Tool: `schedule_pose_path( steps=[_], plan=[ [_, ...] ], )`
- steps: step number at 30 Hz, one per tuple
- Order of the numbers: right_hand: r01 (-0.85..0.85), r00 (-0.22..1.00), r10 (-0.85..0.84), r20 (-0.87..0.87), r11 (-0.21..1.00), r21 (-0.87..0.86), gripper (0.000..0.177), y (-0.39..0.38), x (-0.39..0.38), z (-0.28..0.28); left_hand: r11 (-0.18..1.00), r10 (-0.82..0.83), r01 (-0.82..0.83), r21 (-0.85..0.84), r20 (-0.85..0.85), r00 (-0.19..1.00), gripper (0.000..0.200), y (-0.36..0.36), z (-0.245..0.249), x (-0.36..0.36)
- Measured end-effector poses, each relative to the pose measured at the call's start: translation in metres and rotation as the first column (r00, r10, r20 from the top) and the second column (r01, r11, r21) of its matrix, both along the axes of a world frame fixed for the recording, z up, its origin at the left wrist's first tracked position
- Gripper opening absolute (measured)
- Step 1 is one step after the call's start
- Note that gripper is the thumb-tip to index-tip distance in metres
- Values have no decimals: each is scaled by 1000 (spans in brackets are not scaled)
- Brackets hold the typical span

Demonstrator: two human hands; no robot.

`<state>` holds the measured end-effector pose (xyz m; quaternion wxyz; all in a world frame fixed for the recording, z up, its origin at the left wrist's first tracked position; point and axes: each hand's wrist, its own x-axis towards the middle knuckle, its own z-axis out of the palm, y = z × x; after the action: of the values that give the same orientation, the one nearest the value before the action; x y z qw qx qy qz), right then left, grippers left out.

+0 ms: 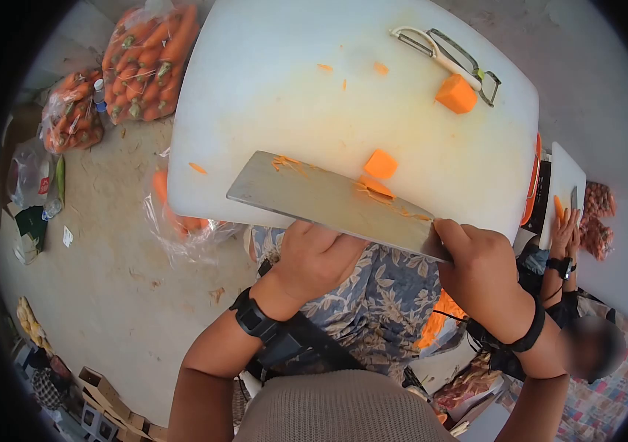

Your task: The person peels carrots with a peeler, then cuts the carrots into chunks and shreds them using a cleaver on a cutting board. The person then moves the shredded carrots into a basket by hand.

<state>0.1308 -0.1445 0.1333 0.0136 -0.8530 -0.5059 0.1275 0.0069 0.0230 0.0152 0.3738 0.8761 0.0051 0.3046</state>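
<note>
Right hand (480, 258) clamps the cleaver (321, 199); left hand (318, 258) curls at its edge, can't tell how closed; carrot piece (380, 163) just beside.

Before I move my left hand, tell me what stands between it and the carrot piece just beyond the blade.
The cleaver, held in the right hand, lies across the way between the left hand and the carrot piece, with a slice at its far edge.
</note>
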Motion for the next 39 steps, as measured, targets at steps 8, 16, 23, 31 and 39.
schedule_pose_path(
  steps=[8,16,23,31,39],
  plan=[
    [-66,997,69,-26,992,107,12,33,7,-16,999,36,-35,-13,20,999,20,-4,0,5],
    [-10,1000,10,2,1000,6,31,-5,-11,26,1000,-23,23,-17,-22,999,32,-4,-8,-6],
    [-16,999,18,37,999,-42,49,-21,-14,32,1000,-4,5,21,-37,999,30,-7,-15,-9],
    [-27,998,31,61,998,-64,33,-3,-13,22,988,-66,58,-143,-52,996,27,-3,-13,-7],
    [-118,993,118,7,993,17,17,39,3,-20,998,19,-15,-67,59,998,30,-1,-5,4]
  ],
)
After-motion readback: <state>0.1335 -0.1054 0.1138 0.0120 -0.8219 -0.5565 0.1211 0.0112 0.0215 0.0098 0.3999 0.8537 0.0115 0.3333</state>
